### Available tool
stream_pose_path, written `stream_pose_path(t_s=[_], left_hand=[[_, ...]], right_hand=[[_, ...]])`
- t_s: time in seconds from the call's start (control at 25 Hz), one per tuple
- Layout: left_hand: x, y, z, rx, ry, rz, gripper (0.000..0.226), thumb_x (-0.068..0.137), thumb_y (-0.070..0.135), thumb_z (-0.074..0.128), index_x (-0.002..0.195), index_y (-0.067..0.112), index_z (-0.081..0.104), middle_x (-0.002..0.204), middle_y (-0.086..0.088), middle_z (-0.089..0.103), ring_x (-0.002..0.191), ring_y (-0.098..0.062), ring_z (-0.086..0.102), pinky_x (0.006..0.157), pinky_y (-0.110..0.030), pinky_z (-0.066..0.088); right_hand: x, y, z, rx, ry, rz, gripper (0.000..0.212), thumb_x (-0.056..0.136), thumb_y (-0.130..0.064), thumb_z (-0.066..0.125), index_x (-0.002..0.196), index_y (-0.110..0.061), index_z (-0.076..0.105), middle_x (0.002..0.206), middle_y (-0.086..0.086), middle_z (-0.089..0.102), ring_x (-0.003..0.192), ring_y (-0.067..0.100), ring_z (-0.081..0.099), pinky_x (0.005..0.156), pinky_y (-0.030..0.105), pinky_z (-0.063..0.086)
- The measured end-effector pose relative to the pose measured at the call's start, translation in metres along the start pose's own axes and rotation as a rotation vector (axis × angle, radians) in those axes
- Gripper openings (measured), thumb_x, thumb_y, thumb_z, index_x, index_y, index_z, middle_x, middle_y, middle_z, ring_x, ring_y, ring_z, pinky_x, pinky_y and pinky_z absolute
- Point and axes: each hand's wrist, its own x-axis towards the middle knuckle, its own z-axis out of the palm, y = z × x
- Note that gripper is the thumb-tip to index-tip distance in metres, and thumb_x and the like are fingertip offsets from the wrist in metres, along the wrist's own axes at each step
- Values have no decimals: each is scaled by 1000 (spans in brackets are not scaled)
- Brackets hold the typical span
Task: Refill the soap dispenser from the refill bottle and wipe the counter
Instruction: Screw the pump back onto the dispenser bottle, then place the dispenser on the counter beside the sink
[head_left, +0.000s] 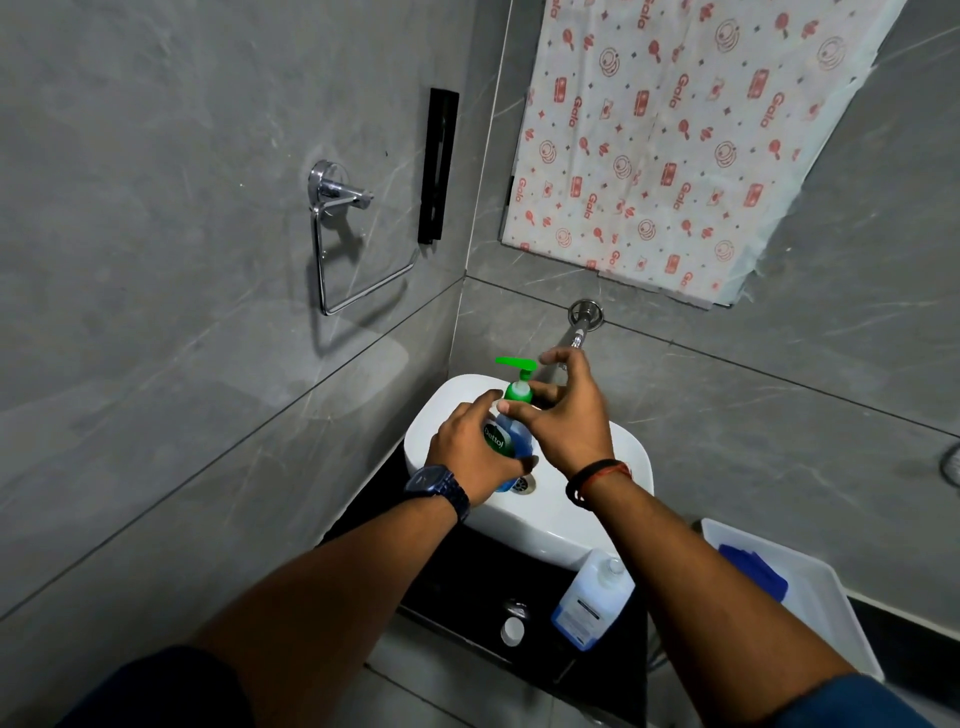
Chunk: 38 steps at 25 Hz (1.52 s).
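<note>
A person holds a blue soap dispenser (506, 441) over a white sink (636, 457), the left hand (470, 449) wrapped around its body and the right hand (569, 415) closed on the green collar below the green pump head (517, 364). The dispenser's green label reads "Dettol". On the black counter (441, 582) near the person, well apart from both hands, stands the capless refill bottle (592, 597), its label too small to read, with a white cap (512, 631) beside it. A wall covering (675, 140) above repeats the word "Gala".
</note>
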Motion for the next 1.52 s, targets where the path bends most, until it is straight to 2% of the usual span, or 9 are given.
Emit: stream_pose_path(t_s=[0.12, 0.24, 0.48, 0.68, 0.76, 0.92, 1.08, 1.32, 1.52], left_hand=[[0, -11, -2, 32, -24, -13, 84, 48, 47, 83, 124, 37, 46, 105, 2, 60, 94, -19, 58, 83, -35, 50], [-3, -25, -2, 60, -72, -10, 91, 50, 48, 83, 130, 31, 44, 110, 1, 60, 98, -19, 57, 86, -35, 49], [-5, -61, -4, 36, -86, -14, 89, 49, 45, 86, 128, 25, 48, 111, 1, 60, 98, -16, 57, 85, -30, 48], [-12, -122, 7, -105, 4, -160, 76, 48, 35, 90, 116, 22, 58, 106, 2, 65, 93, -17, 61, 82, -29, 50], [-20, -155, 14, -112, 5, -187, 73, 50, 32, 90, 114, 29, 56, 107, 12, 63, 94, -10, 59, 81, -22, 47], [-36, -230, 39, -165, 25, -234, 75, 49, 23, 91, 110, 45, 53, 107, 19, 61, 98, -1, 56, 83, -16, 45], [-37, -270, 56, -153, 77, -180, 83, 49, 16, 91, 108, 55, 49, 111, 28, 54, 101, 13, 50, 87, -8, 40], [-31, -290, 58, -168, 40, -78, 85, 49, 36, 90, 122, 39, 47, 122, 20, 55, 113, 5, 49, 93, -10, 37], [-33, -274, 43, -91, 47, -219, 117, 41, 68, 81, 138, 26, 30, 141, -1, 42, 129, -14, 39, 104, -37, 38]], right_hand=[[9, -7, -6, -18, -72, -108, 28, 70, -13, 82, 93, -20, 66, 75, -8, 70, 71, -2, 66, 66, 13, 51], [18, -9, -4, -129, -141, -127, 1, 80, -15, 74, 81, -15, 73, 74, -3, 72, 70, 5, 65, 71, 22, 52], [29, 5, 7, -267, -496, -187, 5, 86, -13, 66, 86, -13, 71, 83, 2, 73, 77, 8, 65, 77, 21, 51], [1, 73, 52, -141, 1, -112, 8, 84, -22, 70, 88, -15, 67, 85, -6, 70, 79, 2, 64, 76, 18, 51], [-24, 118, 71, -222, 61, -47, 11, 86, -24, 67, 88, -13, 67, 86, -2, 70, 79, 8, 64, 76, 26, 52], [-75, 226, 105, -535, -286, 44, 30, 87, -27, 65, 108, -8, 64, 109, 12, 68, 103, 26, 62, 91, 27, 44], [-95, 291, 132, -700, -459, -38, 65, 85, -47, 59, 136, -8, 46, 146, 15, 41, 138, 30, 32, 113, 34, 23], [-97, 329, 157, -904, -472, -155, 73, 89, -64, 30, 146, -20, 29, 156, 13, 22, 145, 28, 15, 117, 40, 3], [-91, 301, 141, -745, -432, -105, 68, 90, -60, 38, 143, -17, 34, 155, 10, 27, 144, 22, 18, 116, 30, 9]])
